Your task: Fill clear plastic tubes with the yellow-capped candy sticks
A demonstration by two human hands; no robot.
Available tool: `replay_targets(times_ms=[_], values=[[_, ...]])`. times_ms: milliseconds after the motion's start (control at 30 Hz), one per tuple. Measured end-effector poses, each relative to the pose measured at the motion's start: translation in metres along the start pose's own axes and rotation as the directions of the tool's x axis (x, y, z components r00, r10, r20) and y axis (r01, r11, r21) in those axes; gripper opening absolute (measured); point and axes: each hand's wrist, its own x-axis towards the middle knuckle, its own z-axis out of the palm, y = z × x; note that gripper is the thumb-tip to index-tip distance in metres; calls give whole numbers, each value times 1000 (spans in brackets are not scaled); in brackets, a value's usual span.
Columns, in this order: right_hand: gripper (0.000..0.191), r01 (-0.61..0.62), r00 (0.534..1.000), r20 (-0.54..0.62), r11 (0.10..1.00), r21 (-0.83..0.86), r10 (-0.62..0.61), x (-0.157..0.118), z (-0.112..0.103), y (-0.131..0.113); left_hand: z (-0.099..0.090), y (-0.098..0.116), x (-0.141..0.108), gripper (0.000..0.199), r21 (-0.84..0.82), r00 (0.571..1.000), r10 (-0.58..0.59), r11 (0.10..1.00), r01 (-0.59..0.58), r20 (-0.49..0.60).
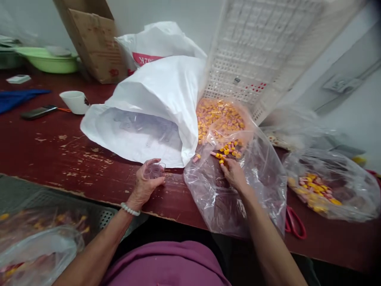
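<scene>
My left hand (145, 180), with a pale beaded bracelet at the wrist, is closed around small clear plastic pieces (154, 171) with round rims, just in front of the white sack's mouth. My right hand (233, 172) reaches over the clear plastic bag (208, 198). Its fingertips are closed at a small yellow-and-pink plastic piece (221, 161) by the bag's opening. Many more such pieces (220, 117) lie heaped behind it, inside the bag. The open white sack (160, 87) holds clear pieces that are hard to make out.
A white plastic crate (253, 55) stands tilted behind the heap. At right are another bag of pieces (321, 190) and red-handled scissors (296, 224). A white cup (74, 102), a phone (38, 112), a green basin (47, 61) and a cardboard box (98, 43) stand at left.
</scene>
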Motion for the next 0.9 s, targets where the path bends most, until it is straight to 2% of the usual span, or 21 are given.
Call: replay_targets(times_ms=[133,200,267,333,400,467,533,567,633,700,733,800,900], values=[[34,135,987,100,988,-73,-127,1,9,-25,8,-4,-6,54,136,997,33,990,-41,64],[37,153,978,161,981,-121,-132,3,10,-35,10,-5,-9,54,193,994,59,978,-77,93],[32,151,974,197,969,-195,-112,4,10,-43,12,-5,-11,55,232,990,77,967,-103,121],[24,159,975,189,956,-245,-114,6,11,-49,13,-4,-14,54,262,987,77,959,-113,145],[21,134,987,113,966,-223,-111,7,10,-53,14,-3,-16,54,282,984,74,952,-119,165],[25,78,997,-17,995,-69,-79,5,6,-59,16,-2,-18,54,294,979,73,947,-128,188],[33,28,992,-126,972,234,2,-3,-1,-71,18,-1,-20,54,296,975,71,946,-132,209],[34,19,989,-142,912,410,44,-10,-5,-81,20,-1,-21,54,297,973,68,945,-133,220],[32,10,991,-105,716,698,88,-26,-11,-106,25,-1,-23,54,296,966,83,942,-157,245],[26,8,997,-50,545,838,63,-44,-13,-132,31,-1,-26,52,293,950,129,932,-215,284],[24,12,999,-30,510,860,26,-52,-12,-143,34,-1,-28,52,289,939,156,925,-248,307],[20,44,998,-16,543,839,-56,-64,-10,-156,38,0,-31,52,272,920,188,918,-289,344],[12,167,982,-53,697,698,-182,-72,-10,-157,41,3,-33,53,217,923,169,943,-254,345]])
